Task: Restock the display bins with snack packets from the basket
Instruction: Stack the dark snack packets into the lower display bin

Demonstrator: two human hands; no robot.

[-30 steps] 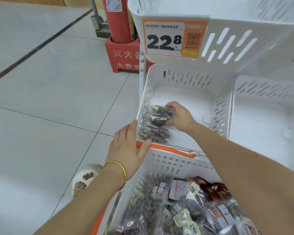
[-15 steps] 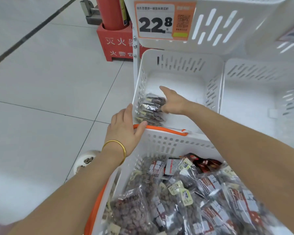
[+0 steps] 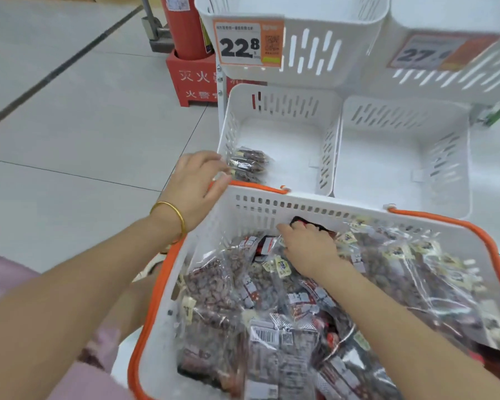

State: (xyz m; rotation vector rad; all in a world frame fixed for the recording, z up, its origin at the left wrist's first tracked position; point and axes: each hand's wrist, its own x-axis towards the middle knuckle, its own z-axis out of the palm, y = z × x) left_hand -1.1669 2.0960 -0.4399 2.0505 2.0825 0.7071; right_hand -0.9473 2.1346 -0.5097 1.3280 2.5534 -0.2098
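A white basket with an orange rim (image 3: 445,219) sits in front of me, full of clear snack packets (image 3: 214,290) of brown nuts. My right hand (image 3: 309,248) lies palm down on the packets at the basket's far side, fingers stretched over a dark red packet; no firm grip shows. My left hand (image 3: 195,183), with a gold bangle on the wrist, rests on the basket's far left corner with fingers relaxed, next to the lower left display bin (image 3: 283,90). A few snack packets (image 3: 247,164) lie stacked in that bin's near left corner.
The lower right bin (image 3: 401,111) holds nothing. Two upper bins hang above; the left one carries a price tag reading 22.8 (image 3: 248,43). A red fire extinguisher (image 3: 185,27) in its red stand (image 3: 194,82) is at the back left. Grey tiled floor lies to the left.
My right hand left the packets in the lower left bin and came back down into the basket. My left hand stayed at the basket's corner. The view tipped down.
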